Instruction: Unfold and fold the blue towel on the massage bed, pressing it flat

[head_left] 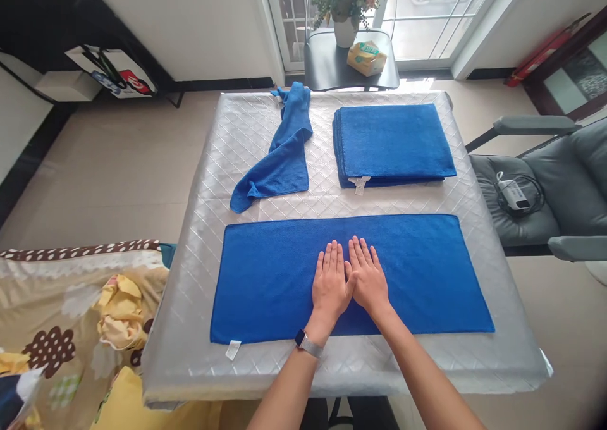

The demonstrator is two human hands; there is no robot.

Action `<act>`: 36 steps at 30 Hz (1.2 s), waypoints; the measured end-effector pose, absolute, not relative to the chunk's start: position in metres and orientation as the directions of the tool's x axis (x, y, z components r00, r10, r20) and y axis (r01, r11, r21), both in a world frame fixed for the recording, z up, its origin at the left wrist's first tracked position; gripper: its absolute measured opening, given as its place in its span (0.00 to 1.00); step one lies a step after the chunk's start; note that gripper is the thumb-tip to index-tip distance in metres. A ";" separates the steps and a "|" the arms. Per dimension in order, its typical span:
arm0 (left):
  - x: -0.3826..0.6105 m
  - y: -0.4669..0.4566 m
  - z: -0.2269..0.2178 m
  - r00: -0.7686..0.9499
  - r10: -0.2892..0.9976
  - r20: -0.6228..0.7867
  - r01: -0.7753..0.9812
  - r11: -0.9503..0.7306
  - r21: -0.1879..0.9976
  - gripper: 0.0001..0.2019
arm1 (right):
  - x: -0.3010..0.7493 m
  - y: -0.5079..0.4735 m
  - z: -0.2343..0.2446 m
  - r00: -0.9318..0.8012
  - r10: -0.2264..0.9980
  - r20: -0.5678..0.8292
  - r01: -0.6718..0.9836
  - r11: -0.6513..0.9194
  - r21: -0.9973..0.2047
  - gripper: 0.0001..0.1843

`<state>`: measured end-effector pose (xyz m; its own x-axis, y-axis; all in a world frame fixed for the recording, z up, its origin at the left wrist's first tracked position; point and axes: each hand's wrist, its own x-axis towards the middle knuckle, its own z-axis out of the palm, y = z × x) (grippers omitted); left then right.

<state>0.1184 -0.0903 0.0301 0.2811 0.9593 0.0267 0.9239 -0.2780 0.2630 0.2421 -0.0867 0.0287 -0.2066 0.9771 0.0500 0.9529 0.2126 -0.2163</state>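
Note:
A long blue towel (pixel 270 278) is spread flat across the near half of the table, its white label sticking out at the front left corner. My left hand (pixel 332 281), with a watch on the wrist, lies flat on the middle of this towel. Beside it, my right hand (pixel 367 275) also presses flat, fingers stretched out, the thumbs touching or overlapping. Neither hand holds anything. Beyond them at the right is a neat stack of folded blue towels (pixel 393 140) with labels at its front edge. A crumpled blue towel (pixel 284 152) lies twisted at the far left.
The table (pixel 190 360) wears a silvery quilted cover. Behind it a chair (pixel 322 63) bears a potted plant (pixel 345 28) and a yellow tissue pack (pixel 367 58). To the right stands a grey armchair (pixel 559 190) with a cabled white device (pixel 513 193); a bed (pixel 85 297) adjoins the left.

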 end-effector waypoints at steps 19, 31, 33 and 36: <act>0.119 -0.091 0.028 0.254 0.967 0.036 0.943 -0.255 0.213 0.33 | 0.243 -0.085 0.023 -0.203 0.978 0.055 0.913 0.209 -0.351 0.31; 0.120 -0.091 0.026 0.249 0.965 0.082 0.931 -0.262 0.255 0.34 | 0.243 -0.086 0.026 -0.222 0.970 0.098 0.936 0.241 -0.256 0.34; 0.120 -0.092 0.025 0.245 0.965 0.094 0.928 -0.261 0.267 0.34 | 0.243 -0.086 0.025 -0.225 0.968 0.108 0.937 0.246 -0.248 0.34; 0.120 -0.092 0.026 0.244 0.965 0.096 0.930 -0.261 0.258 0.35 | 0.243 -0.086 0.024 -0.214 0.969 0.123 0.941 0.239 -0.241 0.33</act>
<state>0.1204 -0.0924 0.0261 0.2437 0.9651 0.0959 0.9303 -0.2606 0.2581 0.2430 -0.0860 0.0238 -0.2145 0.9690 0.1228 0.9406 0.2388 -0.2412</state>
